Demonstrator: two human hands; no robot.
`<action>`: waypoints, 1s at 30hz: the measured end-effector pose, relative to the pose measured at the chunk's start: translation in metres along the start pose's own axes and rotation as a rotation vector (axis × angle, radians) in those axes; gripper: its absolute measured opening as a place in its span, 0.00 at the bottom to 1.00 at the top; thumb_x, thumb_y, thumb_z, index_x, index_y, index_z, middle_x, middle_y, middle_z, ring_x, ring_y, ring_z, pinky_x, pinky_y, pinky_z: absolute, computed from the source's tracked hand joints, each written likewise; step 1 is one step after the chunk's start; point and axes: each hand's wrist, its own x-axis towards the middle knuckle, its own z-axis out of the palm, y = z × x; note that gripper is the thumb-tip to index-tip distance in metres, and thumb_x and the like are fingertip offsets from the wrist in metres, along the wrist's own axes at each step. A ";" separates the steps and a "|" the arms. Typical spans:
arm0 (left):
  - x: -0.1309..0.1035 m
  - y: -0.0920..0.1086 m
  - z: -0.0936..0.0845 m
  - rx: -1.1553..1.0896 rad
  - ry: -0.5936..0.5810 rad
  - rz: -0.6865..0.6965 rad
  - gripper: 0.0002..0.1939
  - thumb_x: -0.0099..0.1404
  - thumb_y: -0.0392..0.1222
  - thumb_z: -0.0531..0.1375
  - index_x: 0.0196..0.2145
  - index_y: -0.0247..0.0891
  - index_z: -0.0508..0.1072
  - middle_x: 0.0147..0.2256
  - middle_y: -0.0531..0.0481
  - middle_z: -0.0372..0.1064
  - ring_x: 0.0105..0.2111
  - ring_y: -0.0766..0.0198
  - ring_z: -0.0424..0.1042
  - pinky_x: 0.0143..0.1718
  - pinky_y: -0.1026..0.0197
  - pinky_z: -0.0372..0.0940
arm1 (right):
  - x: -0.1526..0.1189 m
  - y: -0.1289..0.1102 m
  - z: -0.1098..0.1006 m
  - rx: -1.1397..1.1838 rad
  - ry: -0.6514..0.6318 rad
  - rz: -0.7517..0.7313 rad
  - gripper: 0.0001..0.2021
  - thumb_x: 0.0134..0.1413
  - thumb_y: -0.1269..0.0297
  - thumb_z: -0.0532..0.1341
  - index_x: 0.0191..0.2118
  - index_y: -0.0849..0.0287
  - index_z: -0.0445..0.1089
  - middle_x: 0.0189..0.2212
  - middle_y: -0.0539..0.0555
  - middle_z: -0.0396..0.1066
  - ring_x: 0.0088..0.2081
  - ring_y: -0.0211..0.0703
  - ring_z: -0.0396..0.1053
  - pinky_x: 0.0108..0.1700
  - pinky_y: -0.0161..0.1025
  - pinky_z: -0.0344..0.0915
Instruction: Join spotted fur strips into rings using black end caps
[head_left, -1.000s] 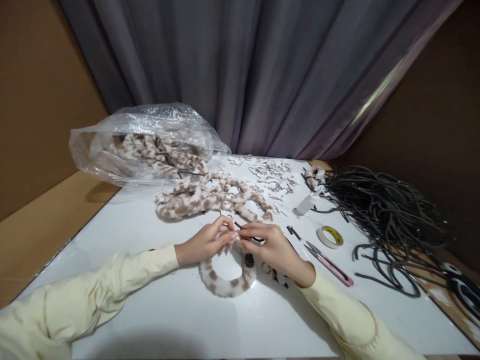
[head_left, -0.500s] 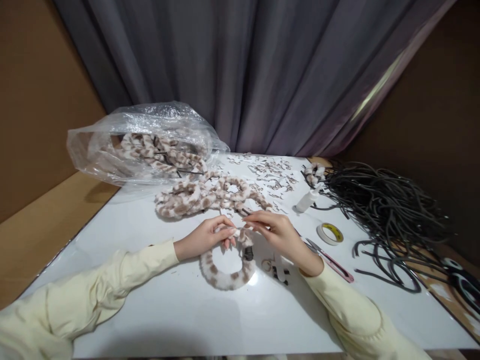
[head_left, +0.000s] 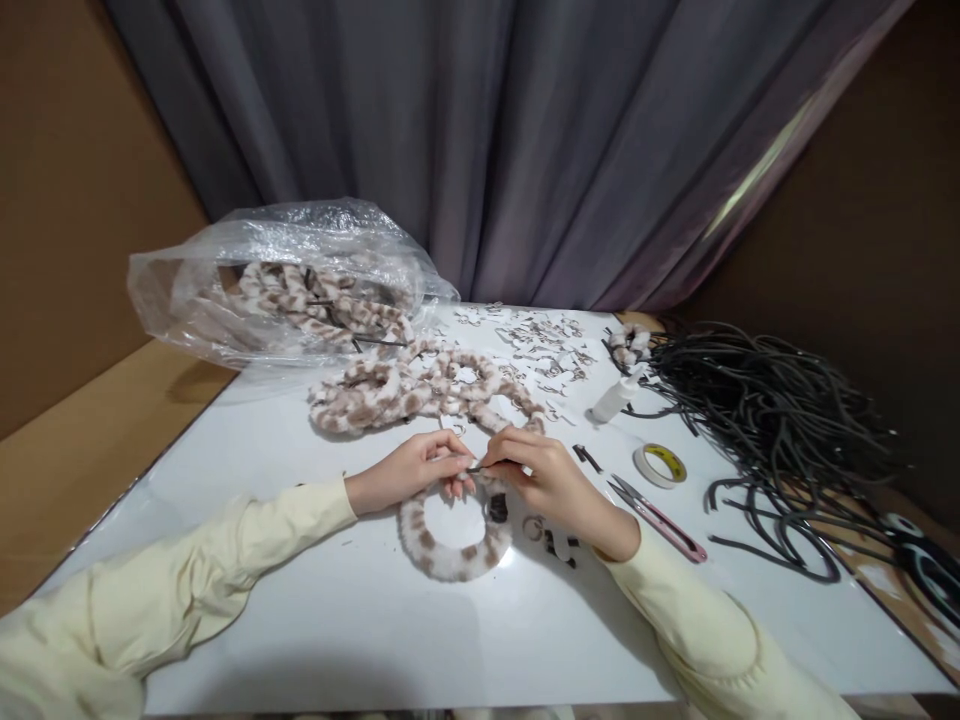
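Note:
A fluffy white and brown ring (head_left: 450, 555) lies on the white table, a dark band on its right side. At the ring's top, my left hand (head_left: 420, 468) pinches its fluffy end between thumb and fingers. My right hand (head_left: 536, 470) is closed just beside it, holding a small dark piece (head_left: 475, 469) against that end; the fingers hide most of it. Right of the ring lie a small metal ring (head_left: 533, 528) and some black and white bits (head_left: 561, 546).
Behind my hands lie more fluffy rings (head_left: 364, 400), a plastic bag (head_left: 300, 225) of them and scattered cut pieces (head_left: 547, 345). Rightward are a white bottle (head_left: 615, 400), tape roll (head_left: 660, 466), pink-handled scissors (head_left: 658, 518) and black cords (head_left: 780, 410).
My right hand has moved slightly left and down, closer to my left fingertips. Small black pieces by the scissors now show from behind it. My left hand has barely moved.

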 end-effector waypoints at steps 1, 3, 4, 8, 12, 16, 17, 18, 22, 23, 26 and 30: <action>0.000 0.000 0.000 0.004 0.001 -0.001 0.13 0.59 0.47 0.60 0.32 0.33 0.67 0.26 0.49 0.71 0.24 0.68 0.67 0.29 0.65 0.63 | 0.000 0.001 0.001 0.003 -0.004 -0.004 0.08 0.56 0.73 0.54 0.31 0.58 0.68 0.31 0.55 0.68 0.33 0.40 0.66 0.36 0.35 0.61; 0.000 -0.001 0.000 0.006 0.005 -0.003 0.13 0.58 0.47 0.60 0.33 0.33 0.67 0.26 0.48 0.71 0.24 0.69 0.67 0.28 0.65 0.62 | 0.000 0.004 0.002 0.011 -0.011 -0.012 0.08 0.56 0.75 0.54 0.31 0.59 0.69 0.30 0.54 0.68 0.32 0.39 0.66 0.35 0.34 0.61; 0.000 -0.001 0.000 0.006 0.005 -0.005 0.13 0.58 0.46 0.60 0.32 0.32 0.67 0.26 0.48 0.71 0.24 0.69 0.67 0.28 0.65 0.62 | 0.000 0.005 0.002 0.016 -0.008 -0.016 0.08 0.55 0.75 0.55 0.31 0.59 0.69 0.30 0.54 0.68 0.32 0.39 0.66 0.34 0.34 0.61; 0.000 -0.001 -0.001 0.008 -0.011 -0.006 0.13 0.58 0.46 0.60 0.32 0.32 0.67 0.26 0.48 0.71 0.24 0.69 0.68 0.28 0.65 0.63 | 0.000 0.004 0.003 0.012 0.011 -0.003 0.06 0.53 0.76 0.57 0.31 0.60 0.70 0.28 0.53 0.69 0.31 0.38 0.66 0.33 0.33 0.61; 0.000 -0.002 -0.001 0.018 -0.013 0.001 0.12 0.59 0.45 0.60 0.31 0.32 0.67 0.26 0.48 0.71 0.24 0.69 0.68 0.29 0.65 0.63 | 0.000 0.001 0.004 0.005 0.019 0.049 0.07 0.49 0.79 0.59 0.30 0.61 0.70 0.27 0.52 0.69 0.30 0.38 0.66 0.33 0.32 0.60; 0.000 -0.006 -0.003 0.060 -0.042 0.035 0.11 0.57 0.43 0.62 0.30 0.34 0.65 0.26 0.49 0.71 0.26 0.68 0.69 0.31 0.64 0.64 | 0.001 0.000 0.005 0.006 0.025 0.055 0.07 0.49 0.79 0.59 0.29 0.61 0.70 0.27 0.52 0.69 0.30 0.38 0.66 0.33 0.32 0.60; 0.000 -0.007 -0.003 0.073 -0.043 0.041 0.12 0.56 0.43 0.63 0.30 0.34 0.64 0.26 0.50 0.71 0.26 0.68 0.69 0.31 0.64 0.64 | 0.001 -0.001 0.005 0.004 0.019 0.052 0.07 0.49 0.79 0.60 0.28 0.61 0.70 0.27 0.52 0.69 0.30 0.38 0.66 0.33 0.32 0.60; 0.000 -0.008 -0.004 0.084 -0.043 0.043 0.12 0.55 0.42 0.63 0.30 0.35 0.64 0.25 0.51 0.71 0.26 0.68 0.69 0.31 0.64 0.64 | 0.001 -0.001 0.005 0.001 0.014 0.052 0.07 0.48 0.79 0.60 0.28 0.61 0.70 0.27 0.52 0.69 0.30 0.38 0.67 0.33 0.32 0.60; 0.001 -0.008 -0.004 0.107 -0.041 0.025 0.11 0.57 0.42 0.62 0.29 0.34 0.63 0.25 0.50 0.70 0.24 0.68 0.68 0.29 0.65 0.64 | 0.001 -0.001 0.004 -0.013 0.010 0.062 0.07 0.48 0.79 0.60 0.30 0.61 0.71 0.27 0.53 0.70 0.31 0.39 0.67 0.33 0.33 0.61; 0.001 -0.008 -0.004 0.108 -0.040 0.022 0.11 0.57 0.43 0.62 0.28 0.34 0.63 0.25 0.50 0.71 0.24 0.68 0.68 0.28 0.65 0.64 | 0.001 -0.001 0.004 -0.009 0.014 0.060 0.07 0.49 0.78 0.60 0.32 0.61 0.71 0.28 0.53 0.71 0.31 0.39 0.68 0.33 0.33 0.61; 0.000 -0.006 -0.003 0.101 -0.021 0.026 0.12 0.57 0.42 0.62 0.26 0.35 0.62 0.25 0.50 0.71 0.23 0.69 0.69 0.29 0.65 0.64 | 0.002 0.002 0.004 0.017 0.027 0.076 0.04 0.50 0.73 0.61 0.33 0.61 0.72 0.31 0.55 0.72 0.34 0.41 0.69 0.36 0.34 0.62; -0.001 -0.005 -0.004 0.093 -0.020 0.044 0.12 0.56 0.42 0.63 0.26 0.35 0.62 0.25 0.50 0.71 0.24 0.68 0.69 0.30 0.65 0.65 | 0.003 0.007 0.004 0.148 -0.019 0.254 0.06 0.50 0.66 0.63 0.34 0.61 0.75 0.32 0.55 0.75 0.34 0.41 0.71 0.37 0.34 0.64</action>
